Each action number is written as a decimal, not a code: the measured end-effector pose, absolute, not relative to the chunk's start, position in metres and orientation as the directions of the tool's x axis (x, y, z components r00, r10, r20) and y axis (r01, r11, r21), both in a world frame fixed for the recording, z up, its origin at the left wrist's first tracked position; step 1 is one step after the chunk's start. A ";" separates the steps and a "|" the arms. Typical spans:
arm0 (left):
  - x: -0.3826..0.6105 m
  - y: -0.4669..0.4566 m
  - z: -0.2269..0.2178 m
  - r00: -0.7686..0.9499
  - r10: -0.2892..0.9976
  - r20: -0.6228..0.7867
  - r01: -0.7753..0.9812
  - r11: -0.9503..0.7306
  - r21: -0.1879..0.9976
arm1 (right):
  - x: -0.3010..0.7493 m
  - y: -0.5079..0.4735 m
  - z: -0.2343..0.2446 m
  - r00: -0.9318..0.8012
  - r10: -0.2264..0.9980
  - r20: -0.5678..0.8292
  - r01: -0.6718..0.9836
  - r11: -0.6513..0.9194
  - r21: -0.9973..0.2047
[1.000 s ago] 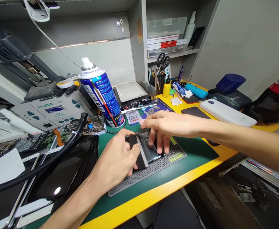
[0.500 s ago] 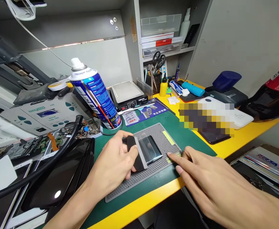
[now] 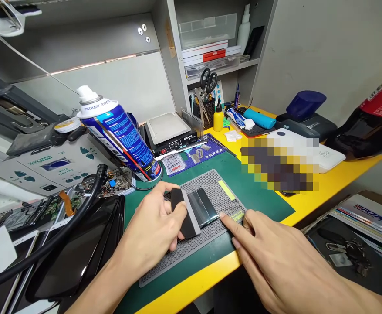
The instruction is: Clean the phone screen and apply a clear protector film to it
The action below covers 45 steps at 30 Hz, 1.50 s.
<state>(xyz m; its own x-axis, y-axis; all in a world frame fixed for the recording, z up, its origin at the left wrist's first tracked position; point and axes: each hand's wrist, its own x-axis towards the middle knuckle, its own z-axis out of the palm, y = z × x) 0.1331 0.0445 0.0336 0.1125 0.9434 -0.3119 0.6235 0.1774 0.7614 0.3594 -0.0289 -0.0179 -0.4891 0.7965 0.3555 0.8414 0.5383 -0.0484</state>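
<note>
Black, glossy flat slabs (image 3: 69, 257) overlap at the far left, and right of them stands a tall blue-and-white cylindrical spray can (image 3: 120, 137). The person's left hand (image 3: 156, 220) grasps a broad black block (image 3: 188, 225) edged with a grey strip (image 3: 192, 213), which lies across the left end of a dark, shiny rectangular panel (image 3: 204, 205); that panel rests on a grey honeycomb-patterned mat (image 3: 191, 249). The right hand (image 3: 272, 246) holds nothing visible, its outstretched index fingertip at the panel's right-hand corner. As I judge it, uneven pressure on the block could skew the strip or slide the panel over the mat, and if the fingertip slipped off, that corner would be left unbraced; grit caught beneath the strip might scratch the surface. Counted from the left: slabs too overlapped to number, one can, one block with one strip, one panel, one honeycomb mat and two hands
</note>
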 end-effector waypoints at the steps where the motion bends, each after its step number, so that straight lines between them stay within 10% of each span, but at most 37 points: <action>1: 0.134 0.045 0.033 0.112 0.944 -0.311 0.625 0.177 0.760 | 0.359 -0.028 -0.018 -0.485 0.799 0.356 0.844 0.534 -0.049; 45: 0.159 0.052 0.028 0.149 0.926 -0.348 0.536 0.221 0.815 | 0.362 -0.025 -0.031 -0.399 0.808 0.433 0.846 0.507 -0.168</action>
